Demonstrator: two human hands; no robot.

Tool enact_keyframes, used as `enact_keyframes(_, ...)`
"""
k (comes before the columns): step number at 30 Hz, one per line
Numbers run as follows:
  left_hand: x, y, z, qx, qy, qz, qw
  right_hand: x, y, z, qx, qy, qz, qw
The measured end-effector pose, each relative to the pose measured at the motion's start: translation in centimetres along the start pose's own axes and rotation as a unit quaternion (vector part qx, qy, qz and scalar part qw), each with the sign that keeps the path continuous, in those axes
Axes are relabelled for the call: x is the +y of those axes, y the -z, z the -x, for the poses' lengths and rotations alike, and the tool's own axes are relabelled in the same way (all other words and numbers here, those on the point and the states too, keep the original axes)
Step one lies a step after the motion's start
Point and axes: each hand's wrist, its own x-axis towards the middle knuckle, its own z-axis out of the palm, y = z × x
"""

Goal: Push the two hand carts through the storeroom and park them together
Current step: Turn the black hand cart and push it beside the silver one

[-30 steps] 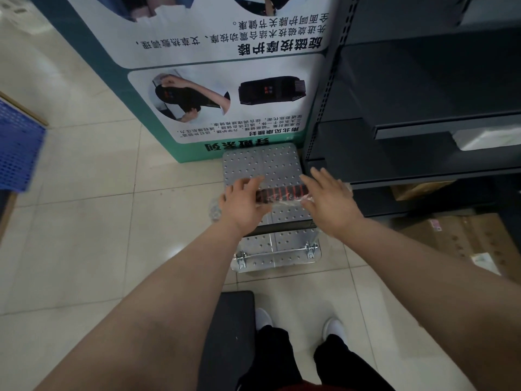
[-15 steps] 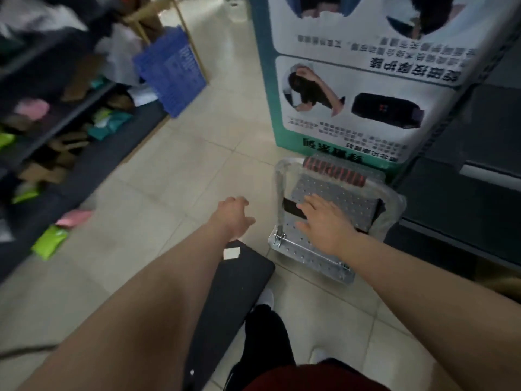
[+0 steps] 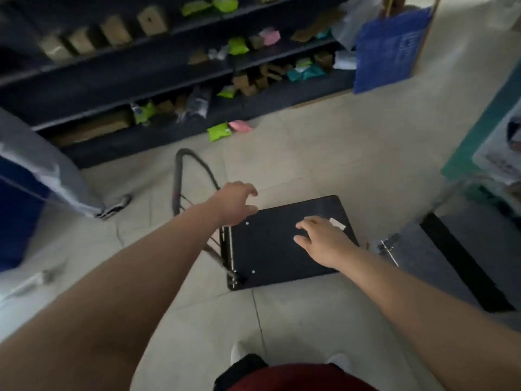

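Note:
A black flat hand cart lies on the tiled floor in front of me. Its dark looped handle sticks out to the left and away from me. My left hand hovers over the cart's near-left corner by the handle hinge, fingers curled and apart, holding nothing. My right hand is spread above the black deck, empty. The silver hand cart shows only partly at the right edge, next to the black one.
Dark shelving with small boxes and coloured packets runs along the far side. A green packet and a pink packet lie on the floor. A blue crate leans far right; a blue-grey bin stands left.
My view swung left from the silver cart to the black cart. Both hands left the silver cart's wrapped handle and now hover over the black deck.

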Motion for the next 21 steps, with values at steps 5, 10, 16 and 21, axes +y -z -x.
enact_keyframes(5,-11.3,1.5,5.4,0.043,0.069,0.045,0.996,-10.4,-2.3,-4.1,-0.006,0.043,0.008,0.999)
enact_keyframes(10,-20.8,0.9,8.6,0.043,0.067,0.069,0.994,-20.8,-5.8,-7.8,0.02,0.03,-0.005,0.999)
enact_keyframes(16,-27.7,1.3,8.6,0.023,0.032,0.065,0.997,-28.3,-8.1,-11.2,0.041,0.001,0.0,0.999)
enact_keyframes(21,-30.7,2.2,5.6,0.025,0.003,0.067,0.997,-29.6,-8.2,-14.9,0.064,-0.025,0.029,0.997)
